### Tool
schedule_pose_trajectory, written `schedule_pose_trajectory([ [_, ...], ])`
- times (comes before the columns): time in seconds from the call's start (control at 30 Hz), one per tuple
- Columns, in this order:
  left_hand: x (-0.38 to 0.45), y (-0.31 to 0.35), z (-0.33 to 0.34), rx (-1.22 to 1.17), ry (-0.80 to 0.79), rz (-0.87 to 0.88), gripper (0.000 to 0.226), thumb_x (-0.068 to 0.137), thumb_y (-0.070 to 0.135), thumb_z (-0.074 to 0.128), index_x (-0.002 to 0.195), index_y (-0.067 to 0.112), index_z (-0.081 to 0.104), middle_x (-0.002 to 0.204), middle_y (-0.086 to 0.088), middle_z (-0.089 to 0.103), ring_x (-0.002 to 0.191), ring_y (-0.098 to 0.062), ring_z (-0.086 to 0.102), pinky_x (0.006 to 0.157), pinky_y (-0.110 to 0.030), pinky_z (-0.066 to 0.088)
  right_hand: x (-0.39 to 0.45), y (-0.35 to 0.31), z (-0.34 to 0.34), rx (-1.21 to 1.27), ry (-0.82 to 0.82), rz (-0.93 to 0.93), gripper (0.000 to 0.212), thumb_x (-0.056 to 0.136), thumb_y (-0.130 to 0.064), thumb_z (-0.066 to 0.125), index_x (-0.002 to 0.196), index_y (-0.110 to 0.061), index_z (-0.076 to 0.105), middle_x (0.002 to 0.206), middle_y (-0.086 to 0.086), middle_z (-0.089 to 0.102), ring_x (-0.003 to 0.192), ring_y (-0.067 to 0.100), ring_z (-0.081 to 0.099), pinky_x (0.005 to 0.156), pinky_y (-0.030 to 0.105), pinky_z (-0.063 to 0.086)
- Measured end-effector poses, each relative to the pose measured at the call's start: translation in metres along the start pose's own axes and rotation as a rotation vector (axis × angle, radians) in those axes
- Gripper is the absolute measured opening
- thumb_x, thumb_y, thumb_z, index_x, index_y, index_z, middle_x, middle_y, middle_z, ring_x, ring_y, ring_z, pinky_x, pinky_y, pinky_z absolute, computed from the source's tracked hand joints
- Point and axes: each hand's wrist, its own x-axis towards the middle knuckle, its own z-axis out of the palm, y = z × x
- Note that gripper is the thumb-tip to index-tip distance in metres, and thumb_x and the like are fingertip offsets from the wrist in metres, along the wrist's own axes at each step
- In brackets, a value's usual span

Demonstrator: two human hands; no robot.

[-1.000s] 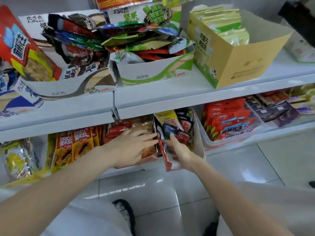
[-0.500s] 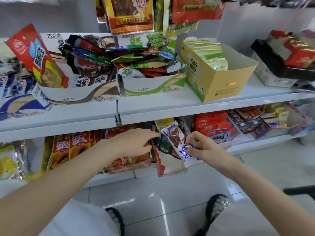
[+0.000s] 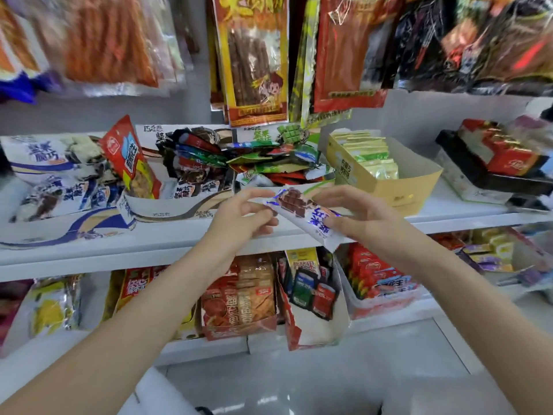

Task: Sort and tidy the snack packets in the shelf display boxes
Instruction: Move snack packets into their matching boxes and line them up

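Packet [image 3: 308,215] just came up out of the lower box [image 3: 314,330], right hand [image 3: 363,215] pinching it, left hand [image 3: 242,218] gripping the 10 o'clock end, probably headed for the blue-and-white box [image 3: 59,232] at 9 o'clock.

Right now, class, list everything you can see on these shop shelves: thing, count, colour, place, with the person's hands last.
White chocolate-bar packet with blue lettering: one, held before upper shelf.
Yellow cardboard display box: one, pale green sachets inside, upper shelf right.
White green-striped display box: one, mixed bright packets, upper shelf middle.
Red snack bag: one, upright, upper shelf left.
Red-and-white torn display box: one, lower shelf middle.
Hanging strip-snack bags: several, orange-red, top.
Left hand: pinches packet's top end.
Right hand: grips packet's lower half.
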Motion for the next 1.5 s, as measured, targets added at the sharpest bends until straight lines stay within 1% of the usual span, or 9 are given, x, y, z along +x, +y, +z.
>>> schedule_pose_trajectory([
  [0.17, 0.016, 0.009, -0.009, 0.105, 0.04, 0.037, 0.03, 0.091, -0.003, 0.048, 0.1, 0.022, 0.062, 0.087, 0.001, 0.064, 0.068, -0.005, 0.064, 0.063, -0.015, 0.054, 0.015, -0.001, 0.012, 0.245, -0.004, 0.103, 0.031, 0.084, -0.007, 0.062, 0.11, -0.023, 0.064, 0.112, -0.01, 0.065, 0.092, 0.003, 0.065, 0.077, 0.018, 0.052],
  [0.3, 0.018, 0.003, -0.035, 0.626, -0.005, 0.218, 0.044, 0.092, 0.006, 0.046, 0.131, 0.026, 0.047, 0.097, 0.013, 0.055, 0.088, -0.008, 0.057, 0.076, -0.023, 0.046, 0.026, 0.007, 0.009, 0.318, 0.134, 0.166, 0.023, 0.081, -0.001, 0.065, 0.094, -0.02, 0.068, 0.091, 0.005, 0.072, 0.079, 0.015, 0.063, 0.074, 0.028, 0.05],
  [0.43, 0.022, 0.003, -0.059, 0.904, 0.158, 0.369, 0.036, 0.093, 0.01, 0.045, 0.126, 0.018, 0.053, 0.113, 0.003, 0.051, 0.11, -0.015, 0.048, 0.088, -0.024, 0.039, 0.031, 0.016, 0.006, 0.262, 0.207, 0.169, 0.027, 0.08, 0.006, 0.062, 0.091, -0.019, 0.066, 0.105, 0.006, 0.068, 0.092, 0.022, 0.063, 0.083, 0.036, 0.05],
  [0.63, 0.028, -0.013, -0.076, 1.207, 0.034, 0.226, 0.04, 0.093, 0.018, 0.046, 0.133, 0.02, 0.048, 0.142, 0.001, 0.037, 0.129, -0.023, 0.033, 0.105, -0.031, 0.026, 0.041, 0.017, 0.022, 0.238, 0.248, 0.15, 0.024, 0.083, 0.005, 0.059, 0.091, -0.016, 0.064, 0.099, 0.001, 0.068, 0.09, 0.023, 0.063, 0.081, 0.035, 0.05],
  [0.83, 0.008, -0.007, -0.102, 1.086, 0.077, 0.273, 0.038, 0.093, 0.012, 0.045, 0.131, 0.015, 0.049, 0.141, 0.0, 0.039, 0.128, -0.019, 0.037, 0.102, -0.028, 0.029, 0.054, -0.001, 0.063, 0.221, 0.119, 0.082, 0.022, 0.086, -0.001, 0.059, 0.098, -0.02, 0.061, 0.1, 0.0, 0.067, 0.089, 0.013, 0.063, 0.076, 0.027, 0.049],
  [0.93, -0.01, -0.007, -0.139, 1.054, 0.246, 0.327, 0.034, 0.09, 0.006, 0.048, 0.122, 0.011, 0.057, 0.131, -0.004, 0.048, 0.12, -0.024, 0.044, 0.102, -0.036, 0.035, 0.07, -0.017, 0.095, 0.108, 0.064, -0.033, 0.024, 0.086, -0.001, 0.059, 0.093, -0.024, 0.061, 0.097, -0.012, 0.062, 0.085, -0.004, 0.058, 0.066, 0.01, 0.046],
  [1.1, -0.04, -0.02, -0.209, 1.097, 0.572, 0.233, 0.035, 0.082, 0.001, 0.056, 0.116, 0.007, 0.06, 0.124, -0.012, 0.053, 0.114, -0.035, 0.043, 0.097, -0.043, 0.034, 0.102, -0.056, 0.171, -0.127, -0.103, -0.242, 0.027, 0.087, 0.0, 0.056, 0.087, -0.027, 0.056, 0.087, -0.025, 0.056, 0.083, -0.001, 0.052, 0.07, 0.015, 0.041],
  [1.3, -0.054, -0.031, -0.265, 1.01, 0.721, -0.161, 0.044, 0.087, 0.011, 0.054, 0.129, 0.001, 0.046, 0.138, -0.023, 0.034, 0.13, -0.037, 0.029, 0.106, -0.038, 0.018, 0.148, -0.099, 0.276, -0.148, -0.017, -0.232, 0.023, 0.089, -0.008, 0.056, 0.111, -0.013, 0.062, 0.105, 0.0, 0.06, 0.095, 0.013, 0.053, 0.07, 0.01, 0.037],
  [1.5, -0.051, -0.026, -0.277, 0.88, 0.688, -0.25, 0.039, 0.09, 0.011, 0.049, 0.127, -0.003, 0.046, 0.133, -0.022, 0.041, 0.116, -0.039, 0.046, 0.093, -0.041, 0.037, 0.178, -0.112, 0.333, -0.462, -0.149, -0.256, 0.041, 0.091, -0.004, 0.046, 0.131, -0.012, 0.05, 0.138, 0.014, 0.044, 0.124, 0.028, 0.044, 0.099, 0.027, 0.031],
])
